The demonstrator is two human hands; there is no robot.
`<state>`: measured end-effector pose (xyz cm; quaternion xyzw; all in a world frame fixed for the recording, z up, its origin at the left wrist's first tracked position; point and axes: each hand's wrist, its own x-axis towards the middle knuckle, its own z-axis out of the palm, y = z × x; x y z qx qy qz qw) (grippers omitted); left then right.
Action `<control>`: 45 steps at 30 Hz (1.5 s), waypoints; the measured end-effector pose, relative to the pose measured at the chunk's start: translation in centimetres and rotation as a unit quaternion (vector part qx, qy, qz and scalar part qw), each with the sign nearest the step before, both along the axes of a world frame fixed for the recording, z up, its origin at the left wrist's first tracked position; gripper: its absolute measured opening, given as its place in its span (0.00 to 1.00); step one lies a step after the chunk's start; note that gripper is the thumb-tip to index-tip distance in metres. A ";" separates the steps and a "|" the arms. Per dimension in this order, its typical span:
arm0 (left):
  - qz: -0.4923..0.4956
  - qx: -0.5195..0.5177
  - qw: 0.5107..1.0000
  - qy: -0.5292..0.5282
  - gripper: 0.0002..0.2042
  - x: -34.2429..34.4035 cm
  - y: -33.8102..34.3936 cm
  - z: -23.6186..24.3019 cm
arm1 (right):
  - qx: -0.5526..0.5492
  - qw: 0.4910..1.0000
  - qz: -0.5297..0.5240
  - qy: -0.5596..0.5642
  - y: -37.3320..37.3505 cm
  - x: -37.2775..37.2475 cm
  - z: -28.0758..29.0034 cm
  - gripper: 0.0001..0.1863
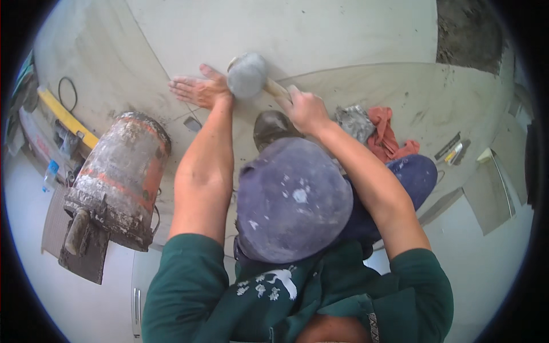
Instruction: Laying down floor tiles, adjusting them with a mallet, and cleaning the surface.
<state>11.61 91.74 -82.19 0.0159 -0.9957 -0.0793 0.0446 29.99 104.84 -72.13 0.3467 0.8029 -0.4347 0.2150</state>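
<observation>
Right hand (309,111) is gripping the rubber mallet (247,75) near upper center, handle slanting down-right, head basically beside the splayed, empty left hand (205,91).

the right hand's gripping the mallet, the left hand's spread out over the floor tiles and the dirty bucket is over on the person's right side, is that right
Not quite: the head view shows the dirty bucket on the person's left side. The right hand does grip the mallet, and the left hand is spread out over the floor tiles.
</observation>
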 end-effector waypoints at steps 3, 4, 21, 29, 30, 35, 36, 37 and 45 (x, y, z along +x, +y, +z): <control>0.010 -0.004 1.000 -0.025 0.48 -0.4 -0.8 -0.4 | -0.026 0.998 -0.039 0.029 0.0 -0.5 1.1 0.23; 0.008 0.001 1.000 -0.024 0.48 -0.2 -0.6 -0.4 | -0.027 0.997 -0.055 0.053 0.1 0.3 1.0 0.23; 0.002 0.002 1.000 -0.001 0.46 0.2 0.3 -0.9 | 0.060 0.953 -0.284 0.091 3.0 5.9 -1.2 0.26; -0.005 -0.009 1.000 -0.009 0.44 0.2 -0.1 -0.7 | 0.025 0.910 -0.389 0.140 5.6 3.9 -2.6 0.27; -0.005 -0.009 1.000 -0.016 0.44 0.3 0.0 -0.6 | 0.048 0.927 -0.356 0.108 6.3 3.5 -2.7 0.27; -0.002 -0.009 1.000 -0.016 0.43 -0.1 -0.4 -0.4 | 0.004 0.920 -0.373 0.119 6.3 -0.7 -1.3 0.27; -0.002 -0.010 1.000 -0.021 0.42 0.0 -0.5 -0.4 | 0.035 0.926 -0.352 0.131 6.1 -1.7 -1.3 0.28; -0.002 -0.009 1.000 -0.024 0.42 -0.1 -0.3 -0.4 | 0.068 0.930 -0.330 0.144 6.3 -2.4 -1.4 0.30; -0.477 0.064 0.870 -0.107 0.55 -2.7 6.9 2.9 | 0.079 0.970 -0.226 0.034 10.3 -4.2 -3.0 0.35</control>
